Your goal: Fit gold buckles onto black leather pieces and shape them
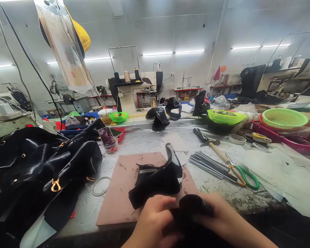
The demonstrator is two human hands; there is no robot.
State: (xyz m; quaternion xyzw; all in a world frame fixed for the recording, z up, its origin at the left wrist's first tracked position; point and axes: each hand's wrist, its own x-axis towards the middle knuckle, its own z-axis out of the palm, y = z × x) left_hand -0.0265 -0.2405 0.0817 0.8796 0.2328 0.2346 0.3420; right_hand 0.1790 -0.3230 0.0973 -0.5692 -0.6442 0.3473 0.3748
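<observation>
My left hand (pixel 155 220) and my right hand (pixel 218 213) are close together at the table's front edge. Both are closed on a dark black piece of material (pixel 192 205), whose top edge is rounded; its lower part blends into the dark below. Just beyond them, a curled black piece with grey strips on its edge (pixel 157 179) lies on a pinkish-brown board (pixel 113 193). Some of my fingers are blurred or hidden by the black material.
Black bags (pixel 74 162) with gold hardware crowd the left. A phone (pixel 107 137) leans on a tub. To the right lie black-and-white strips (pixel 209 165), a hammer (pixel 218 151), scissors (pixel 248 177) and white sheets (pixel 286 175). A sewing machine (pixel 134 89) stands behind.
</observation>
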